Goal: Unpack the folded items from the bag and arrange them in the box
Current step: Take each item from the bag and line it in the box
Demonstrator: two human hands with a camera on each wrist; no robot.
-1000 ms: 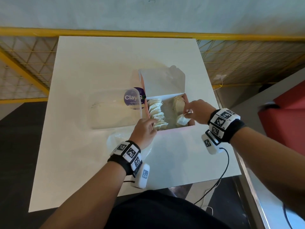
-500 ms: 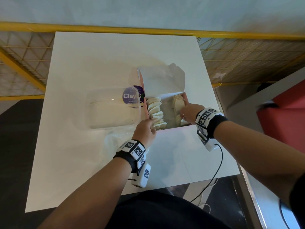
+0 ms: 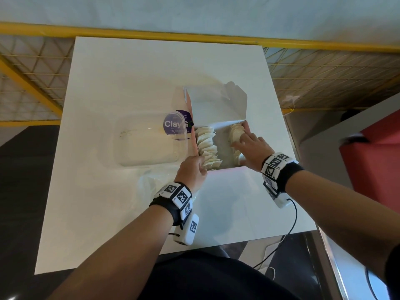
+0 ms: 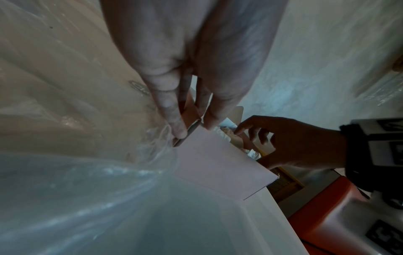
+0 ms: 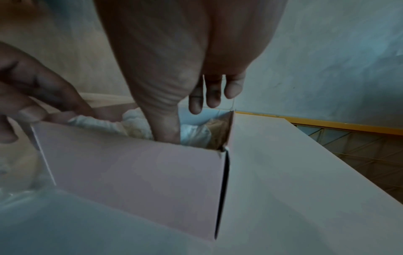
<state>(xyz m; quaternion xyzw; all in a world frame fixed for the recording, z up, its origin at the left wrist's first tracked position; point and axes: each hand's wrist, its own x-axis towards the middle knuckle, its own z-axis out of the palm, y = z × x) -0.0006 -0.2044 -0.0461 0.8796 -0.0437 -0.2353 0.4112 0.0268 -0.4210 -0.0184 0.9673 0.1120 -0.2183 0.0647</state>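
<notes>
A pink cardboard box (image 3: 229, 169) stands open on the white table (image 3: 129, 72), its lid (image 3: 216, 105) raised at the back. Inside lie two rows of folded white items, a left row (image 3: 206, 146) and a right row (image 3: 236, 133). My left hand (image 3: 200, 164) pinches the box's near-left corner wall, thumb outside and finger inside, as the left wrist view shows (image 4: 188, 126). My right hand (image 3: 242, 141) reaches into the box with straight fingers and rests on the right row. Its thumb (image 5: 167, 132) dips inside behind the box's near wall (image 5: 135, 169).
A crumpled clear plastic bag (image 3: 155, 180) lies under my left wrist. A clear plastic container (image 3: 149, 141) with a purple label sits left of the box. The table's right edge is near the box, and a red seat (image 3: 372, 152) stands beyond it. A yellow rail (image 3: 194, 35) runs behind.
My right hand, which held a folded item over the box's near right part, has set it into the right row and now lies flat on it. My left hand moved onto the box corner.
</notes>
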